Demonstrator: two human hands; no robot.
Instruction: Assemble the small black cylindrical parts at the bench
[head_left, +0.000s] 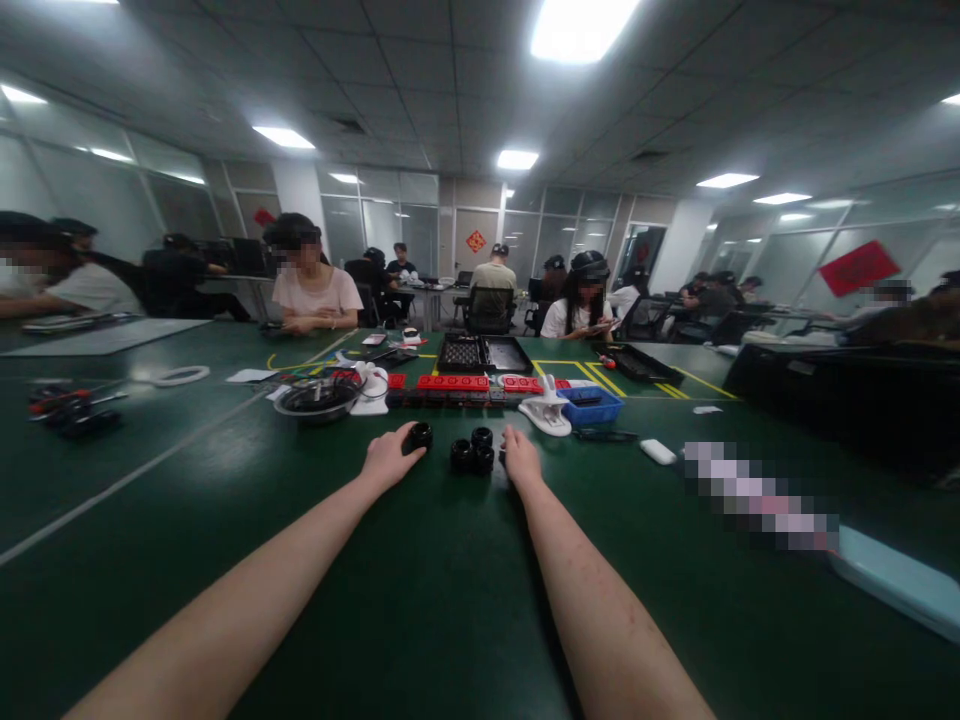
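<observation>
My left hand [391, 456] is closed around a small black round piece [422, 435] with a ringed top, at the table's middle. Beside it, three similar black round pieces [473, 452] stand bunched together on the green tabletop. Just right of that bunch is my right hand [521, 458], its fingers curled down. A dark bit shows by its fingertips, but most of what it grips is hidden. The exact kind of the black pieces cannot be made out.
Behind my hands lie a row of red-and-black blocks [454, 388], a bowl of black parts [316, 396], a white clamp-like stand [549, 408] and a blue bin [590, 404]. An open black case [484, 353] is farther back. A pale blue box [896, 580] lies right. Several people sit beyond.
</observation>
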